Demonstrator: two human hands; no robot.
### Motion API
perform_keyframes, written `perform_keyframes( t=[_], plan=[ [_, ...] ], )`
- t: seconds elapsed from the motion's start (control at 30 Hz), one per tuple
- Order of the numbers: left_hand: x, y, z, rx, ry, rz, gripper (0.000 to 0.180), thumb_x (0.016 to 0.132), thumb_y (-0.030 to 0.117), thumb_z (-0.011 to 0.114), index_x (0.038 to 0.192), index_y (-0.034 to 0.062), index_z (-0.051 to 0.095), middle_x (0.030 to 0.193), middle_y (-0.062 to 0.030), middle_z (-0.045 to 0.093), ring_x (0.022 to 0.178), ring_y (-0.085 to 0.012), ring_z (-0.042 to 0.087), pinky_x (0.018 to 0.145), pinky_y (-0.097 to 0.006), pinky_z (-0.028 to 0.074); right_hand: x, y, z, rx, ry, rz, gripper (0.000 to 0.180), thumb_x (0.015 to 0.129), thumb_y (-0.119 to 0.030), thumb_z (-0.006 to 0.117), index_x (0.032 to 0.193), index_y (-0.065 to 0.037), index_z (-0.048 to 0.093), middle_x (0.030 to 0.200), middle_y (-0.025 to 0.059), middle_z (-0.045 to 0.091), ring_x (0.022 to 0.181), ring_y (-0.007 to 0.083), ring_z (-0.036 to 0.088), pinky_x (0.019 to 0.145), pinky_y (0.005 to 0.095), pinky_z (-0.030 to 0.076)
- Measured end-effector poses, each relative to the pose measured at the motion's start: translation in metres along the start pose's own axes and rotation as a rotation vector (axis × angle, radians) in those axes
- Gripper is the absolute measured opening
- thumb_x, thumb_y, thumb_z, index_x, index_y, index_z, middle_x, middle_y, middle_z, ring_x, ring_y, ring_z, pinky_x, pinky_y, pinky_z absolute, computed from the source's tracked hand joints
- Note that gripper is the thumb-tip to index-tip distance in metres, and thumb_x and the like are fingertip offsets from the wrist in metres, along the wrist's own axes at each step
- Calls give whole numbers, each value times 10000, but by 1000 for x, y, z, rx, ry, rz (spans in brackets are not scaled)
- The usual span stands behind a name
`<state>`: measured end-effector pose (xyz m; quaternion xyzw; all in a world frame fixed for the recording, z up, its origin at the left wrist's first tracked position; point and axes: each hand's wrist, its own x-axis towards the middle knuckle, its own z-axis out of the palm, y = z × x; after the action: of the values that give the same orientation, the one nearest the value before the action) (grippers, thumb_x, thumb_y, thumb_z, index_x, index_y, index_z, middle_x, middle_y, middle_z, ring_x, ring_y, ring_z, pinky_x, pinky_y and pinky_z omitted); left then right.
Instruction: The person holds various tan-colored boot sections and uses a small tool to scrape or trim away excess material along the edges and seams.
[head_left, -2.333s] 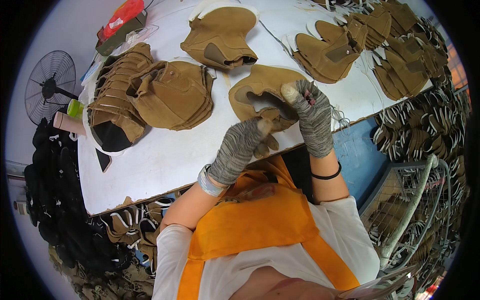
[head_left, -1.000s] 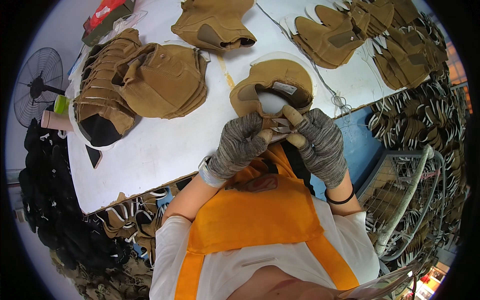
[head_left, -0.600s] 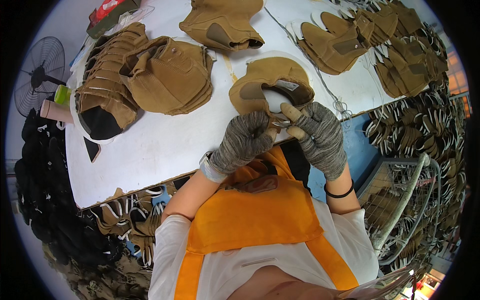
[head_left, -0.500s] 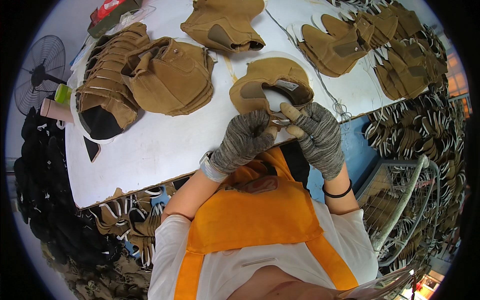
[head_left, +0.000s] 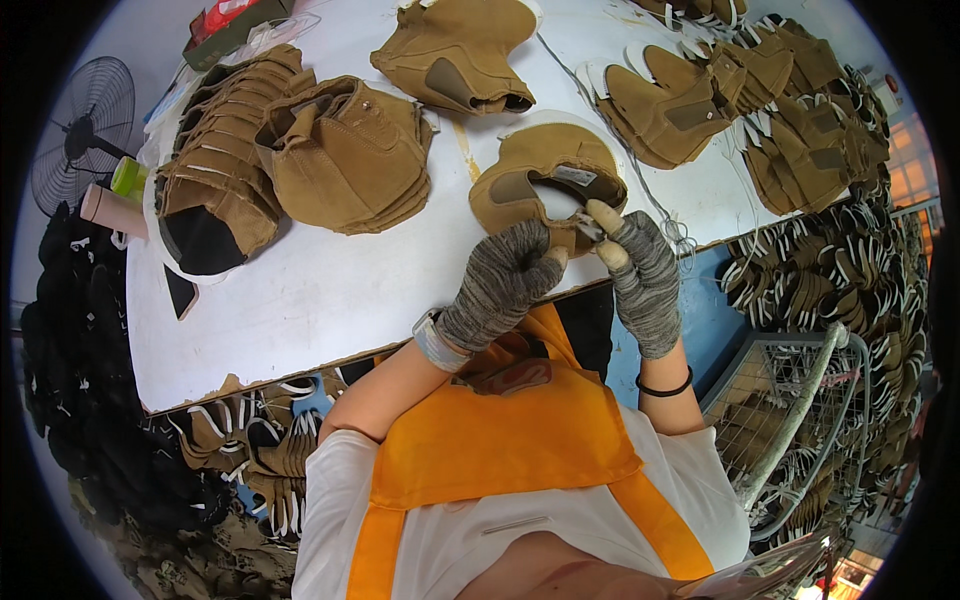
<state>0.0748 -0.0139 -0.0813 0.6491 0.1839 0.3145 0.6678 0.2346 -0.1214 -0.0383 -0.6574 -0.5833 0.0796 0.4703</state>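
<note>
A brown suede shoe upper with a white edge at its far side and a pale label inside lies at the table's near edge. My left hand, in a grey knit glove with bare fingertips, is closed on the upper's near edge, thumb and fingers pinching it. My right hand, gloved the same way, pinches small metal thread snips beside that edge. The snips are mostly hidden by the fingers, and their blades are blurred.
More brown uppers lie on the white table: a row and a stack at left, one upper beyond, several piles at right. A loose cord runs nearby. A wire cart stands at lower right.
The snips and my right fingers have shifted slightly right, apart from my left thumb. My left hand keeps its pinch on the upper. The whole view has shifted a little.
</note>
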Motion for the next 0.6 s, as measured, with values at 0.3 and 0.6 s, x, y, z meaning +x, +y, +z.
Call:
perform_keyframes(
  t=[0.3,0.6],
  plan=[
    [0,4,-2,-15,-18,-63,208,921,179,627,1046,15,654,909,-22,652,818,-101,562,723,-259,486,-2,3,-20,-163,-37,-74,385,908,-283,616,1228,-71,648,727,97,551,674,233,542,658,329,475],
    [-2,-4,4,80,-3,5,137,917,141,623,966,20,663,855,-22,649,773,-97,566,697,-253,482,7,-11,-9,-167,-100,-141,335,888,-208,634,1189,-64,663,855,150,639,780,291,609,706,352,497]
  ],
)
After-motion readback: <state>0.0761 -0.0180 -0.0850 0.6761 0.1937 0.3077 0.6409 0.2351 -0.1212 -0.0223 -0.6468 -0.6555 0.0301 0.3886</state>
